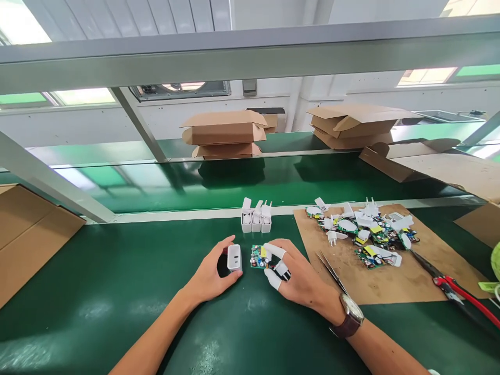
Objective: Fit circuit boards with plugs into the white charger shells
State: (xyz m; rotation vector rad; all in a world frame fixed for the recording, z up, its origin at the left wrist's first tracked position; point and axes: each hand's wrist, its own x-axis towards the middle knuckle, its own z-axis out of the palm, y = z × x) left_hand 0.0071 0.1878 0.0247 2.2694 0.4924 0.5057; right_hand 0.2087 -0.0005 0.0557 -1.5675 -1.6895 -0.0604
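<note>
Between the thumb and fingers of my left hand (213,273) is a white charger housing (234,257), its face with two small port slots turned toward me. To its right, my right hand (299,271) grips a green circuit board (258,257) carrying yellow and blue parts; a white plug piece (281,269) shows under the fingers. White finger cots cover the thumb and a finger of that hand. A small gap separates board and housing. Just beyond both hands stand several white charger housings (255,223) in a row, with white pieces and plug pins sticking out on top.
On the right, a brown cardboard sheet (312,229) bears a heap of circuit boards (375,229), with tweezers (332,272) at its near side. Red-handled pliers (449,284) lie across its right edge. Cardboard boxes (226,130) sit on the far belt; another box (35,234) stands at left.
</note>
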